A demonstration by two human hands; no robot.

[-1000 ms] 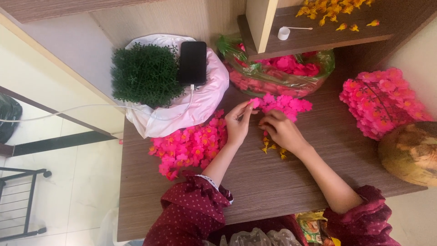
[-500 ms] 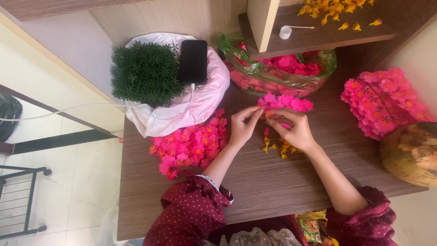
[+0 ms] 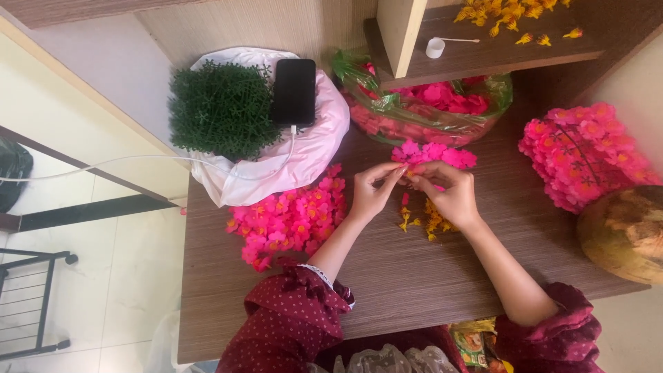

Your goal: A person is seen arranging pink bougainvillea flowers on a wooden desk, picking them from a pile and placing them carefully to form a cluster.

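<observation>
We work near the middle of the wooden table (image 3: 414,276), toward its back edge, where our left hand (image 3: 369,197) and right hand (image 3: 449,197) meet fingertip to fingertip over a small pink flower piece (image 3: 406,173) that is largely hidden between them. In our judgement the main risk is loss of this piece: it is light and pinched only at the tips, so a small slip would drop it among the yellow flower centres (image 3: 425,221) scattered just under the right hand, or into the loose pink blossoms (image 3: 435,153) lying just behind the fingers, where it would be hard to single out. A second risk is a sweep of the left forearm, which passes beside the pile of finished pink flowers (image 3: 290,221) toward the left edge and could push some off the table. Both hands are closed to a fine pinch, thumb against forefinger, the other fingers curled. We can confirm that they grip the small pink piece between them; we cannot tell whether a yellow centre is held as well. The bag of pink petals (image 3: 428,110) lies at the back edge, apart from both hands.
</observation>
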